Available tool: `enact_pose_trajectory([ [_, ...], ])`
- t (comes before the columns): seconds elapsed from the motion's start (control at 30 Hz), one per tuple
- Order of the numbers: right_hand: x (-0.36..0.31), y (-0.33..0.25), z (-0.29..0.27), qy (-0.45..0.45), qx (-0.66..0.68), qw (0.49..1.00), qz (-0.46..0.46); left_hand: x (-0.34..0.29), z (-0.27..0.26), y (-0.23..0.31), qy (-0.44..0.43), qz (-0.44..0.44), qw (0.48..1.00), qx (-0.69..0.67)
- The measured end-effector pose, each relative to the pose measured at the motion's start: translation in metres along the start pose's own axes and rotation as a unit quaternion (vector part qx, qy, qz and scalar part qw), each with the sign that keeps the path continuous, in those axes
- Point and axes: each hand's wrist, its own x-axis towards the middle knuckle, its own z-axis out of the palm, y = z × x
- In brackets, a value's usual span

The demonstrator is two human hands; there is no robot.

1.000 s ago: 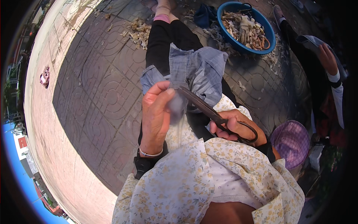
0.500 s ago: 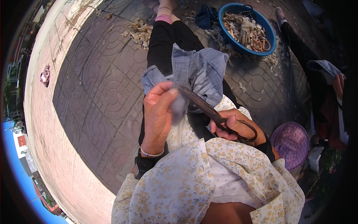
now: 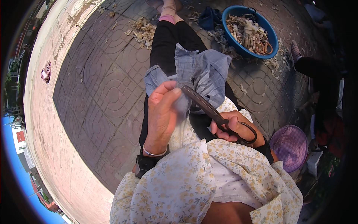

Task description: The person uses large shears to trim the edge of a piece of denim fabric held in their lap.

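One pair dark scissors (image 3: 203, 104), over lap, long axis diagonal, tips toward upper left, near left fingertips; handle loops lower right, blades nearly together. Right hand (image 3: 240, 128) clamped round handles. Left hand (image 3: 162, 112) pinching edge of blue-grey cloth (image 3: 214, 67), thumb against fingers (patch below thumb blurred). Cloth: one piece as far as visible, draped over black trousers (image 3: 179, 35). Beyond: one blue basin (image 3: 261, 56), scraps inside; one purple checked hat (image 3: 289, 147) at right.

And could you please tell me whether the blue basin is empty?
Not empty: pale scraps are heaped inside the blue basin.
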Motion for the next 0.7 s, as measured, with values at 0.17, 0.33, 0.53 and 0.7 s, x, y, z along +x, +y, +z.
enact_pose_trajectory([
  [0.17,0.0003,0.0017,-0.0011,-0.007,-0.002,1.000,-0.003,-0.0008,-0.0012,0.0007,-0.013,-0.012,1.000,-0.012],
  [0.33,0.0002,0.0049,-0.0023,-0.008,0.024,1.000,0.004,0.0005,-0.0026,-0.0017,-0.013,-0.004,1.000,-0.014],
  [0.53,0.0005,0.0059,-0.0019,-0.007,0.033,0.999,-0.002,0.0009,-0.0027,0.0005,-0.012,-0.010,1.000,-0.012],
  [0.7,0.0008,0.0051,-0.0018,-0.007,0.038,0.999,0.004,0.0011,-0.0020,-0.0015,-0.005,-0.004,1.000,-0.009],
])
